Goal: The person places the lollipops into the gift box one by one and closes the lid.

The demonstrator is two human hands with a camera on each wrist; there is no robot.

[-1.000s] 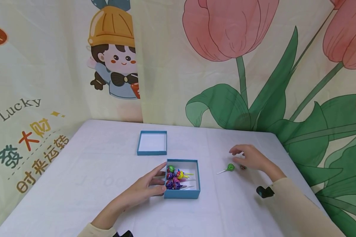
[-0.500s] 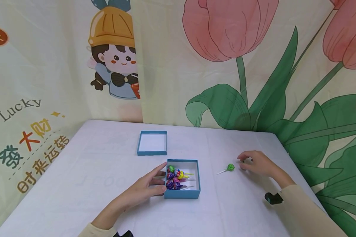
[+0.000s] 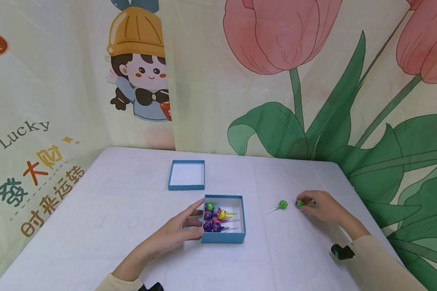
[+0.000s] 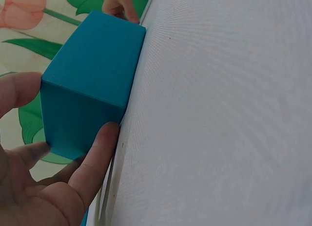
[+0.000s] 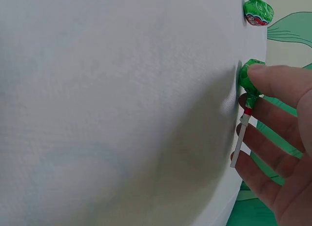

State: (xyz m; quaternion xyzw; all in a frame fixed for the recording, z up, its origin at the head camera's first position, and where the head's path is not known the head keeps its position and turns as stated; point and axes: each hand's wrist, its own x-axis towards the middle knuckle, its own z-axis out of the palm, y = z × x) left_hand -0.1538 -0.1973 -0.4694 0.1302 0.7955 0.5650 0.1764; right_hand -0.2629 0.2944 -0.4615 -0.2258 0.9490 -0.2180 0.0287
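Observation:
In the head view my left hand [image 3: 180, 228] rests its fingertips and thumb against the left side of an open blue box [image 3: 223, 238]. Its fingers are spread along that wall, as the left wrist view shows on the blue box [image 4: 92, 65]. Several wrapped lollipops [image 3: 215, 220] lie inside, heads to the left and sticks to the right. My right hand [image 3: 324, 206] pinches a green lollipop [image 5: 251, 82] at its wrapped head, thumb on the near side and fingers behind; the white stick runs past the other fingers. Another green lollipop [image 3: 283, 204] lies just left of that hand.
A blue-rimmed box lid [image 3: 186, 188], white inside, lies behind the box. All of this is on a white-covered table [image 3: 131, 194]. A printed cloth [image 3: 200, 81] with tulips and a cartoon figure hangs behind the table.
My right hand has moved right and toward me, past the loose green lollipop, and now pinches the other one that lay under it. My left hand and the box stay put.

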